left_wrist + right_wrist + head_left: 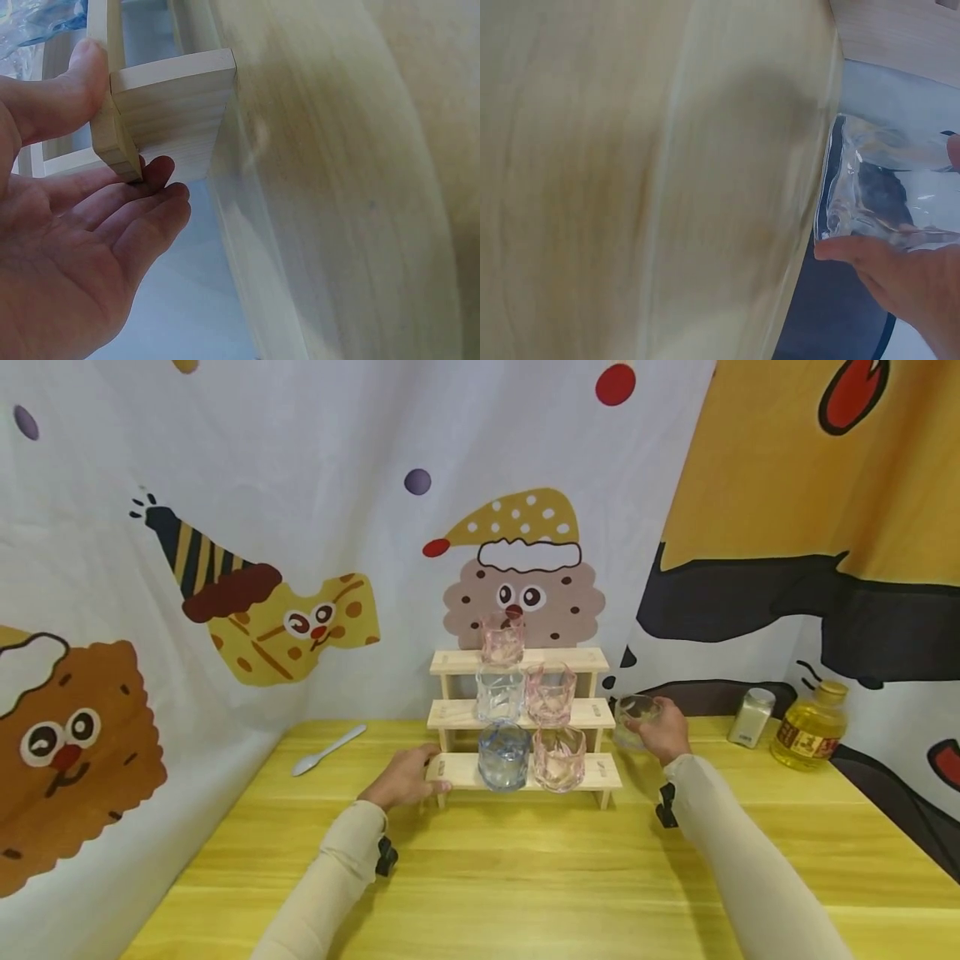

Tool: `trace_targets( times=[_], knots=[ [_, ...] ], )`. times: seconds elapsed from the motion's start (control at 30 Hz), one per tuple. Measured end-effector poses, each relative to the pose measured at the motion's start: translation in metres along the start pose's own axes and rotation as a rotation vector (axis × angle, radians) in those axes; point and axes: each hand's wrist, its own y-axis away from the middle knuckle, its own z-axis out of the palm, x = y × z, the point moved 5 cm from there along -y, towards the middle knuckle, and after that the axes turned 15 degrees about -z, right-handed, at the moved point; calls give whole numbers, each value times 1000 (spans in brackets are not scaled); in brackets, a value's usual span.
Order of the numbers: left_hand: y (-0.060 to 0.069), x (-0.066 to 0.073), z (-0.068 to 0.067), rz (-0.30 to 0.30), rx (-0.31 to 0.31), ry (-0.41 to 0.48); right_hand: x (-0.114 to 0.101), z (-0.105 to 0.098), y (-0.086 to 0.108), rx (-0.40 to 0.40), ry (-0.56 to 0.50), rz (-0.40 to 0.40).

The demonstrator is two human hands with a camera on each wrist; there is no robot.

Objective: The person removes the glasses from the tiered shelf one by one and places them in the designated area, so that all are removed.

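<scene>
A three-step wooden rack (459, 766) stands on the table. My left hand (405, 778) grips the left end of its lowest step; in the left wrist view the thumb lies on one face of the board (118, 142) and the fingers curl under the other. To the right of the rack, my right hand (664, 732) holds a clear glass (633, 714) by its side. The right wrist view shows that clear glass (885, 180) close up between thumb and fingers. On the rack are a pink glass (502, 639) on top, a clear glass (499, 695) and a pink glass (551, 695) mid-level, then a blue glass (504, 758) and a pink glass (559, 760) lowest.
A white spoon (328, 750) lies at the table's left back. Toward the right back stand a shaker jar (751, 718) with pale contents and a bottle of yellow oil (810, 727). A printed cloth (390, 527) hangs behind the table (525, 877).
</scene>
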Motion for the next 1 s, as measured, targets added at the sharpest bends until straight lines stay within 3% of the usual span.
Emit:
trace_targets(
  times=[0.17, 0.5, 0.83, 1.0],
  knots=[
    [2, 0, 1, -7, -2, 8, 0, 1, 0, 30, -6, -20],
    [0, -3, 3, -18, 0, 3, 3, 5, 1, 18, -17, -5],
    [1, 0, 4, -17, -4, -13, 8, 6, 3, 55, -16, 24],
    [1, -1, 2, -9, -7, -6, 8, 7, 1, 18, -9, 19]
  ],
)
